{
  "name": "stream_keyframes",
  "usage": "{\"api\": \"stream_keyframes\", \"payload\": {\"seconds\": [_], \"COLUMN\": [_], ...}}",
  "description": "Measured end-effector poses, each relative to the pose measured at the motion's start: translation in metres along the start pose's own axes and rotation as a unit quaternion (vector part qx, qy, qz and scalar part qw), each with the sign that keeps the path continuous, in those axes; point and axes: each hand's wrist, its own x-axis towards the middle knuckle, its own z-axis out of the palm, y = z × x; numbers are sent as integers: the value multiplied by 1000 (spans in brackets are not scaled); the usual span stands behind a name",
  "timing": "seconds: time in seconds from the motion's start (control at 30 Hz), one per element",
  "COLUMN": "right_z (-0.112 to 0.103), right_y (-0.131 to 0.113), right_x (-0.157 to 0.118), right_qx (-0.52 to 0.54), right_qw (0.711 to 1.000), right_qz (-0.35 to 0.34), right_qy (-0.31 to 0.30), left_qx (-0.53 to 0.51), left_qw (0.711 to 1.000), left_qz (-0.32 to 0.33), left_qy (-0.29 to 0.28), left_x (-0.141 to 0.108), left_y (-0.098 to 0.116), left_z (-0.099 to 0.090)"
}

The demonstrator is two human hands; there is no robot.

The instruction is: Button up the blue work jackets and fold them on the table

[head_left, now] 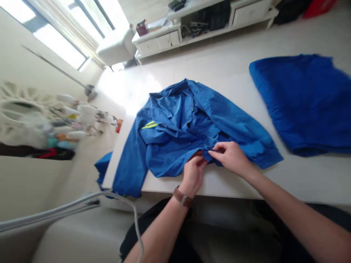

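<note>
A blue work jacket with a yellow-green reflective stripe lies spread on a white table, its collar pointing away from me and its sleeves out to both sides. My left hand, with a brown band on the wrist, grips the jacket's near hem, some of its fingers tucked beneath the cloth. Just to the right, my right hand pinches the front edge of the jacket near the hem between thumb and fingers. The cloth between both hands is lifted and bunched, and some fingertips are hidden.
A folded blue garment lies at the right on the white table. More blue cloth hangs low beyond the left edge. A white cable curves across the lower left. Behind stands a white cabinet.
</note>
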Motion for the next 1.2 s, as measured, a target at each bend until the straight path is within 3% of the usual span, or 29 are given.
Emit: {"api": "stream_keyframes", "payload": {"seconds": [0.17,0.4,0.53,0.67,0.9,1.0,1.07,1.2], "right_z": [4,-4,-12,-12,-9,-8,-7,-6], "right_y": [18,33,25,12,16,13,7,-5], "right_x": [3,11,10,8,6,7,5,-6], "right_qx": [28,121,90,18,46,22,-17,-116], "right_qw": [999,992,993,999,993,996,999,983], "right_qz": [-43,-44,-46,-19,48,52,19,-140], "right_qy": [13,-14,-60,-48,-92,-68,-27,-19], "left_qx": [30,99,113,93,51,15,-10,-47], "left_qw": [998,994,992,993,996,997,996,997], "left_qz": [-19,-9,12,14,-3,-18,-22,-3], "left_qy": [-52,-50,-55,-64,-79,-80,-82,-67], "left_x": [3,7,9,11,11,13,14,10], "left_y": [-5,-8,-9,-13,-13,-13,-12,-6], "left_z": [-2,0,-3,-4,-6,-3,2,11]}}
